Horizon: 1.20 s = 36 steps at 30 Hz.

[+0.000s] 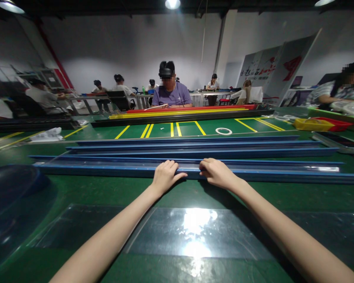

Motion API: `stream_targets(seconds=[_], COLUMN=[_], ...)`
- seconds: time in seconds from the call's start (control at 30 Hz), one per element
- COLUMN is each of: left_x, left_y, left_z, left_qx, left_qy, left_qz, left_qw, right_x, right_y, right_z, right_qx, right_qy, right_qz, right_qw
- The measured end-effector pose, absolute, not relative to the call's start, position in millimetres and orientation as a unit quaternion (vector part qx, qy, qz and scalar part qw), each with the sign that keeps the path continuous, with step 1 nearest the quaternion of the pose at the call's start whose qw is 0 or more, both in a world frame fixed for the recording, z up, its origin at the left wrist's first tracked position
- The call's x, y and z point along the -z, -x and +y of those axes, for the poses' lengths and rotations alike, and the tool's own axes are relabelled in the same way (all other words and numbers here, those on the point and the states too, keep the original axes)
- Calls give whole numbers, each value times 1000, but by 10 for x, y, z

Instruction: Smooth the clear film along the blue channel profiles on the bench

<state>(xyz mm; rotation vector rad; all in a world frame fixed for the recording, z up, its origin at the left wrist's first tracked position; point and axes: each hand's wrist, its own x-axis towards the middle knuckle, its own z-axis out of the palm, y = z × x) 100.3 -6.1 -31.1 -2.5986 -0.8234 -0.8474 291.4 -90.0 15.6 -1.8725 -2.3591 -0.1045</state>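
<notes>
Across the green table lies a long blue channel rail [106, 169], its open side up, with a clear strip [321, 169] showing in the trough near the right end. My left hand [165, 175] grips the rail's front wall near the middle, fingers over into the channel and thumb along the front. A short way to the right, my right hand [216, 173] is closed on the same rail with fingers curled down into the trough. Its fingertips are partly hidden. Nearer to me, clear plastic sheets [159, 232] lie flat under my forearms and reflect the lights.
More blue rails [194, 151] lie just behind. Farther back are black, yellow [177, 114] and red rails, a white tape roll [223, 131] and crumpled plastic [48, 134]. A dark blue rounded object [14, 188] stands at left. A co-worker [172, 94] sits opposite.
</notes>
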Motion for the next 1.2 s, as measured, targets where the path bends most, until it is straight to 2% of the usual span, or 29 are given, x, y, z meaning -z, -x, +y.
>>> stream_targets(seconds=[0.2,0.6,0.97,1.2], left_x=[290,325,322,349], left_y=[-1003,-978,-983,-997], left_z=[-63,-60,-60,-43], left_qx=[283,284,293,286], left_qy=[903,905,904,903], left_qz=[-287,-265,-250,-257], left_qw=[150,173,183,192], right_x=[-179,-202,-322,-347], right_y=[-2869,-2909,-3424,-3429], right_z=[-931,-921,-980,-989], right_qx=[76,75,-20,-56], right_qy=[625,622,675,677], right_qz=[-776,-780,-737,-732], right_qw=[31,12,-35,-42])
